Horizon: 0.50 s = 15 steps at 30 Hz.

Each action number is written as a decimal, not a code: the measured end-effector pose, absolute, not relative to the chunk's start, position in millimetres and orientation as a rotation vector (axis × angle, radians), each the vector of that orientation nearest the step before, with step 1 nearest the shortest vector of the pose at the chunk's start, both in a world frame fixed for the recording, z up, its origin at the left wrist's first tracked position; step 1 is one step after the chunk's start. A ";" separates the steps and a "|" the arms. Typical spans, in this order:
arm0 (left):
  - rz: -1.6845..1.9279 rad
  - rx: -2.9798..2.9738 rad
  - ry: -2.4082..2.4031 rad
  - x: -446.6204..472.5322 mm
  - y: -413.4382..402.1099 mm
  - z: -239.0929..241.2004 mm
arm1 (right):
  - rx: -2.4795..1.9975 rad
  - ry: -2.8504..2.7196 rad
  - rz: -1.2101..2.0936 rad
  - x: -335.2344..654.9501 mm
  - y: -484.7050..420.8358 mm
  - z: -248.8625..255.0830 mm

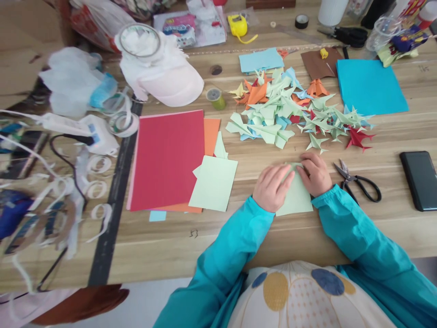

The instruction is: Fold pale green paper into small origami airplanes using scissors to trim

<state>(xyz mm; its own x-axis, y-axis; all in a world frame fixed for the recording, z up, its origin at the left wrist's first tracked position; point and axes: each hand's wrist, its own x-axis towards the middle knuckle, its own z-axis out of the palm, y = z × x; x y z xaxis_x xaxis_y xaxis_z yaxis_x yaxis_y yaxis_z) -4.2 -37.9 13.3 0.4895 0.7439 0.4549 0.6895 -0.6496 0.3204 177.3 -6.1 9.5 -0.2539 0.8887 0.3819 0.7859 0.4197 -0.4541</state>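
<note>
Cluttered wooden table [153,259], black strip [109,237], left hand [273,187], right hand [316,174], both loosely unclenched on green sheet [295,198]

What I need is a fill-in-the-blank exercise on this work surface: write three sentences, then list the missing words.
1. The left hand and the right hand are on a pale ____ sheet.
2. The black phone lies to the ____ of the scissors.
3. Near the far side of the table, the tape measure is ____.

Missing words: green; right; yellow.
</note>
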 end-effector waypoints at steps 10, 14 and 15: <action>0.522 2.639 1.401 1.3 -33.2 20.8 | -1.450 -2.100 0.208 177.6 -6.0 7.2; 0.453 2.587 1.518 1.7 -30.8 21.8 | -1.441 -2.114 0.208 177.9 -5.6 6.1; 0.442 2.585 1.522 1.5 -29.8 21.9 | -1.441 -2.117 0.202 177.9 -5.7 6.0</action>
